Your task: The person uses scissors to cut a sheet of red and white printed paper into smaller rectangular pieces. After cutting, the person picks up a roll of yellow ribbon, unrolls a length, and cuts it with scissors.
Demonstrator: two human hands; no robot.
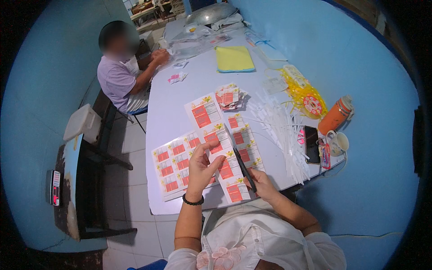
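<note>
My left hand [204, 165] pinches a long strip of printed red-and-white labels [226, 168] between thumb and fingers. A pair of black-handled scissors [244, 167] is in my right hand [262, 184], its blades along the strip's right edge. Beneath my left forearm lie sheets of uncut labels [165, 170] in a grid. Another printed label sheet [248, 141] shows behind the scissors, partly covered. Just beyond the strip's far end sits a heap of cut labels [231, 97].
White paper offcuts [283, 135] spread to the right, beside a phone [311, 145], a mug [337, 143] and an orange bottle [335, 116]. Yellow ribbon [308, 92] lies near the wall. A yellow paper stack [234, 59] rests farther back. Another person [118, 74] sits at the table's left side.
</note>
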